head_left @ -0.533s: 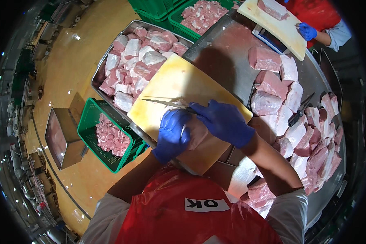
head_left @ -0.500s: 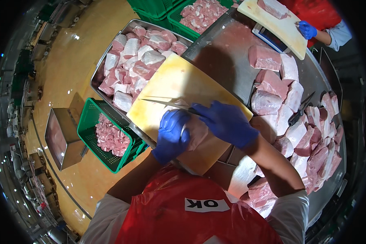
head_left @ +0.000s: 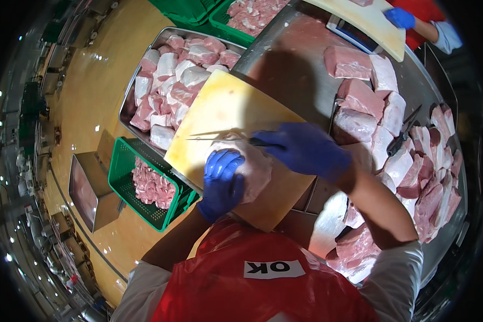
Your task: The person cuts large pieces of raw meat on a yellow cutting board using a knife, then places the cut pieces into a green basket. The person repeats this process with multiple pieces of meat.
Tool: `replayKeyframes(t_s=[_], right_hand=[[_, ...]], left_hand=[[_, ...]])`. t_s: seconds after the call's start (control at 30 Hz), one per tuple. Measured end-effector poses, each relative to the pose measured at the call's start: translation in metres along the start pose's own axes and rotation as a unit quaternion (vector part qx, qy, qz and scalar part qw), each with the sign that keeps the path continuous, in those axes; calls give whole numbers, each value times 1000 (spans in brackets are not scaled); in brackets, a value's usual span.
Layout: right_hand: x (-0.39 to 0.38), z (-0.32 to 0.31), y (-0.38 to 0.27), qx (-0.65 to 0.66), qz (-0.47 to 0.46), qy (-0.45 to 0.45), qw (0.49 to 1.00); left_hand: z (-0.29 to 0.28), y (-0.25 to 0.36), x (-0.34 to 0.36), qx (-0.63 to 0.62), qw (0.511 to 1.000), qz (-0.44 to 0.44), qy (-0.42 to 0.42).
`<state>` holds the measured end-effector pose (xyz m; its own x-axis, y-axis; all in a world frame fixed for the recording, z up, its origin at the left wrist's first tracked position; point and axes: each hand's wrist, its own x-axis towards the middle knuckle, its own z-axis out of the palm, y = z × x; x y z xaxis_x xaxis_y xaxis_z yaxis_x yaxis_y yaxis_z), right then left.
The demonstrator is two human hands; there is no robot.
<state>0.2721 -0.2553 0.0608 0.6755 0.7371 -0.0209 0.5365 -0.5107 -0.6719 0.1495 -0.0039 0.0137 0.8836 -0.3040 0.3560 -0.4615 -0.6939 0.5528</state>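
Observation:
On the yellow cutting board lies a pale pink piece of raw meat. My gloved left hand rests over its left side, fingers bent together and pressing it down. In my gloved right hand is a knife, gripped by its dark handle. Its long thin blade points left across the board, level with the far edge of the meat. Whether the edge is in the meat, I cannot tell.
Left of the board, a metal tray holds several meat chunks. A green basket of trimmings stands below it. Large meat pieces and another knife lie on the metal table. A co-worker's gloved hand rests on another board.
My right hand has shifted right, with the knife still in it. My left hand has slid slightly left on the meat, exposing more of its surface. The whole view has shifted a little.

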Motion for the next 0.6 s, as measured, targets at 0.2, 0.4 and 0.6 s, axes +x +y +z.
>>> replayKeyframes(t_s=[0.2,0.4,0.6], right_hand=[[-29,-19,1,-22,46,-17,999],[22,9,-4,-13,24,-45,999],[-29,-42,15,92,83,-89,988]], left_hand=[[-1,2,0,4,1000,0,-5],[2,2,0,-1,1000,15,9],[0,5,3,2,1000,7,0]])
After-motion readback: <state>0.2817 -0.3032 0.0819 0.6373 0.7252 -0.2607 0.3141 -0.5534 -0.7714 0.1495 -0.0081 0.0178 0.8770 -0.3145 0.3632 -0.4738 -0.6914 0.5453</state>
